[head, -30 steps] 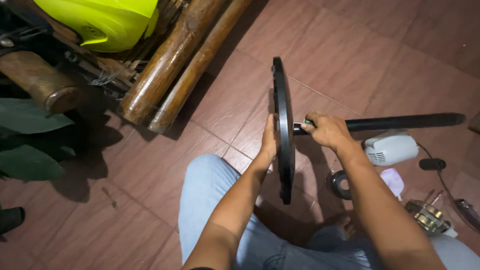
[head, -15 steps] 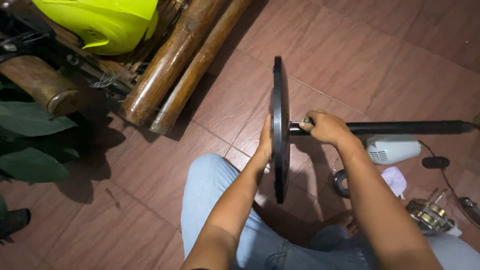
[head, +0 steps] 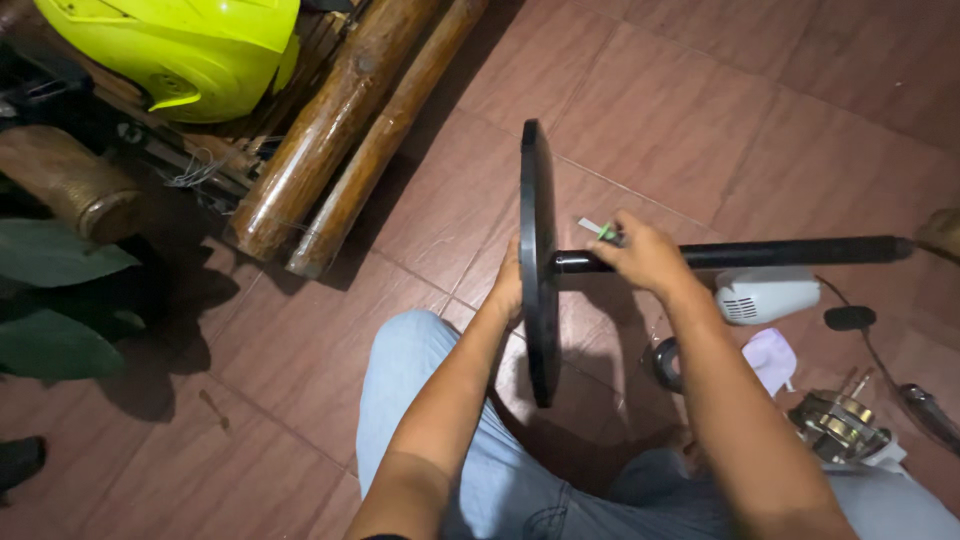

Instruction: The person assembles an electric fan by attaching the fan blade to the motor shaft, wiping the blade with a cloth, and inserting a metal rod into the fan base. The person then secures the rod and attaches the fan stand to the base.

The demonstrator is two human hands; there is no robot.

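The left hand (head: 508, 282) presses flat on the round black base (head: 538, 262). Just right of this base, the right hand (head: 640, 255) grips the black pole (head: 790, 251), a green-tipped tool (head: 600, 231) in its fingers.

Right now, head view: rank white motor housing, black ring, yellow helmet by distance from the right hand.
From the right hand:
1. White motor housing, just right, under the pole.
2. Black ring, on the floor below the hand.
3. Yellow helmet, far upper left.

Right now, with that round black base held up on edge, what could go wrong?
The black disc base stands on edge, steadied only by the left hand; it could tip onto the knee. The right hand grips the pole near the joint, so fingers might get pinched. Loose metal parts lie nearby.
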